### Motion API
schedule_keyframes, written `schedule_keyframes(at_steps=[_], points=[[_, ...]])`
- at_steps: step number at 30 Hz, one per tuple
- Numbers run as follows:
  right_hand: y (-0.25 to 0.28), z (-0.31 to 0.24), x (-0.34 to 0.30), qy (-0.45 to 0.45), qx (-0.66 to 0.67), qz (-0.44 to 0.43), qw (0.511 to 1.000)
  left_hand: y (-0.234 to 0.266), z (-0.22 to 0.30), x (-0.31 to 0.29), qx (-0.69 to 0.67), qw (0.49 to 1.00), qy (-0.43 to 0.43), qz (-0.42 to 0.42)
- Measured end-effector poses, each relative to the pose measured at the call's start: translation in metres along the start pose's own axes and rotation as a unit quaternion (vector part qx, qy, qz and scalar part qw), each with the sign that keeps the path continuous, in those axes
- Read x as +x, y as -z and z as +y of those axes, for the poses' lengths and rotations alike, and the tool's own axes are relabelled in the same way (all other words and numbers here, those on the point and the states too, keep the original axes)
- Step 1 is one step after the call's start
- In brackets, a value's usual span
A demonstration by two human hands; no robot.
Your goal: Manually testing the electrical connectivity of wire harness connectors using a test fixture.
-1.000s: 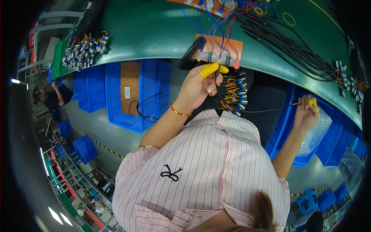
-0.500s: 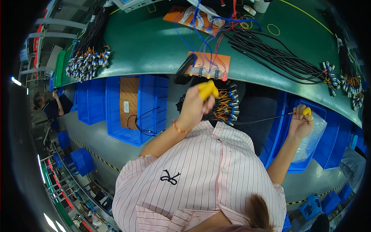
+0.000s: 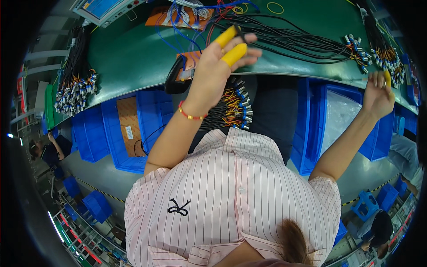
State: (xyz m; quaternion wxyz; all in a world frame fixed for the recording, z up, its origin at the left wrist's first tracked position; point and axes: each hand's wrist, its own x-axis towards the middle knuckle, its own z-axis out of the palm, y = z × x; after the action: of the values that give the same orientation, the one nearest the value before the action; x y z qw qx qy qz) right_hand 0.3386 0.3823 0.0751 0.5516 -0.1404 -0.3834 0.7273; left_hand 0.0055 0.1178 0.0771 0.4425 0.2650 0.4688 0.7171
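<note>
My left hand (image 3: 218,60) is raised over the front edge of the green bench, fingers spread, with yellow finger covers on two of them. A short black piece shows at its fingertips; whether it is gripped is unclear. Out to the right, my right hand (image 3: 379,95) is closed, with a yellow cover on one finger. A faint, blurred streak of thin cable reaches its fingers from the left. Across my lap lies a bundle of black cables (image 3: 233,109) with orange wires and silver connectors. Partly behind my left hand is an orange board (image 3: 193,55) beside a black object (image 3: 175,76).
Black cables (image 3: 289,40) lie along the bench (image 3: 129,53). More connector bundles hang at its left (image 3: 75,93) and right (image 3: 389,62). A screened instrument (image 3: 104,10) stands at the back left. Blue bins (image 3: 95,138) are below the bench, and other people are in the background.
My left hand has moved up over the bench and its fingers have spread. My right hand has gone up and outward to the right. The whole view has shifted.
</note>
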Motion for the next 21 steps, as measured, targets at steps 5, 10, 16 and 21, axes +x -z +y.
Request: schedule_keyframes(at_steps=[5,10,16,21], points=[[0.018,0.019,0.06,0.017,-0.071,0.067,0.995,0.025,0.002,-0.012,0.194,0.979,0.025,-0.055],[0.032,0.049,0.091,0.013,-0.077,0.108,0.991,0.063,-0.007,-0.069,0.179,0.966,0.141,-0.119],[0.032,0.068,0.111,0.053,-0.077,0.136,0.986,0.1,-0.041,-0.105,0.547,0.836,0.036,-0.029],[0.009,0.089,0.111,0.083,-0.405,0.141,0.9,0.112,-0.073,-0.087,0.648,0.761,-0.038,0.019]])
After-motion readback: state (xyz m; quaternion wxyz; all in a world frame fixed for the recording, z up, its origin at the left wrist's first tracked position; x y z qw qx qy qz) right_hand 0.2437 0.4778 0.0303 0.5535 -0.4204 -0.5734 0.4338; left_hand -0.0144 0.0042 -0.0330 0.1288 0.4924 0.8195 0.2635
